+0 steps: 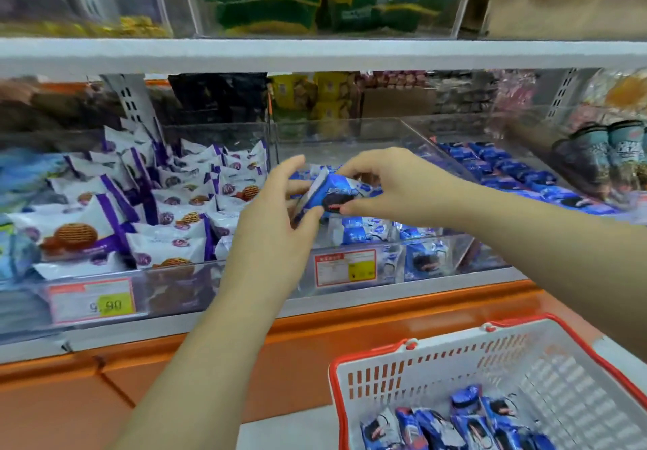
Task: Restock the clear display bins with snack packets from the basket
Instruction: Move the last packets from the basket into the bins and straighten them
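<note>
While left hand (276,211) and right hand (385,183) pinch a blue-and-white foil snack packet (336,194) over the clear plastic bin (441,252), it looks light, slippery, best held by its ends.

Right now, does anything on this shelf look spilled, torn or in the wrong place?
Nothing stands out. The left hand and right hand hold one blue packet over the middle bin, which holds matching packets; more lie in the basket.
</note>
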